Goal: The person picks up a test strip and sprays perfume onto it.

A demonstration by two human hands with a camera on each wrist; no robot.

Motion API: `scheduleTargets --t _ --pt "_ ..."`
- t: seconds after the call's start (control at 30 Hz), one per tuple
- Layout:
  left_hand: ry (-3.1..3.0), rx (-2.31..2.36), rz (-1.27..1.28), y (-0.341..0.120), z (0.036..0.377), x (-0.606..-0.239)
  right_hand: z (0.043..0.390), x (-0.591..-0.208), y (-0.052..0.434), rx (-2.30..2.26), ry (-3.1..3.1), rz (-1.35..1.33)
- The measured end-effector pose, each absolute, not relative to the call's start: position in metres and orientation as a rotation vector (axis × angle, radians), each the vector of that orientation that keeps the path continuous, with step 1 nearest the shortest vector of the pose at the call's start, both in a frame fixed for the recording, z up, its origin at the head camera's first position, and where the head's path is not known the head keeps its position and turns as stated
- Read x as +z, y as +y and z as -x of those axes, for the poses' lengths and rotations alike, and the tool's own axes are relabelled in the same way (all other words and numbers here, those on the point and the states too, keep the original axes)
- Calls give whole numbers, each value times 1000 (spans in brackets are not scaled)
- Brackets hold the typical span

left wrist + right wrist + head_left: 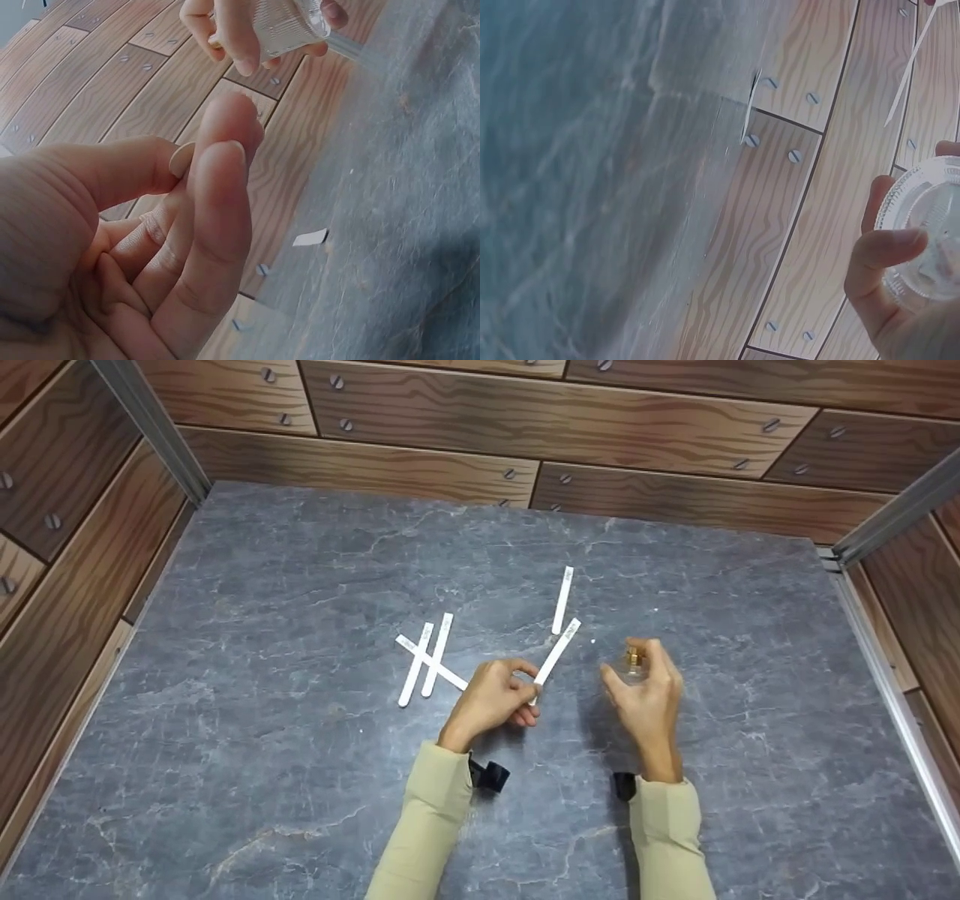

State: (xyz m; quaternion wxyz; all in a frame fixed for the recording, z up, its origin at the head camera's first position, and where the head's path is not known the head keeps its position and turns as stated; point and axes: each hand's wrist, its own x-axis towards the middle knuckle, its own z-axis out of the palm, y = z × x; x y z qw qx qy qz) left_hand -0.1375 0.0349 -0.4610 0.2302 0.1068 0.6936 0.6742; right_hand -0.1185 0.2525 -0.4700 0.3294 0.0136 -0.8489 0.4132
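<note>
Your left hand (pixel 491 697) pinches one white paper strip (pixel 556 655) by its lower end, thumb against curled fingers; the strip angles up and to the right, clear of the grey stone-look worktop (pixel 300 585). The left wrist view shows only your fingers (pixel 217 225) bunched together close to the lens; the pinched strip itself isn't visible there. Your right hand (pixel 649 701) is wrapped around a small clear glass bottle (pixel 634 666) with a gold collar at the top, held upright just right of the strip's upper end and off the worktop. Strip tip and bottle are near but apart. The right wrist view shows the bottle's round clear base (pixel 930 232) from below with your fingers curled round it, and the held strip (pixel 911 67) as a thin white line at top right. A second strip (pixel 562 600) lies flat on the worktop just beyond the held one, not touching it as far as I can tell. Three more strips (pixel 427 660) lie left of your left hand: two side by side, the third crossed over them on a diagonal. Both sleeves (pixel 435 825) are beige, with a black strap at each wrist. Wood-plank printed walls (pixel 525 427) enclose the worktop on three sides.
</note>
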Motion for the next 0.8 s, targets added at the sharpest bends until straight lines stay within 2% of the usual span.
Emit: scheduleTargets --t 0.8 --pt "1908 1827 -318 35 139 -460 119 -471 257 1017 -2233 -43"
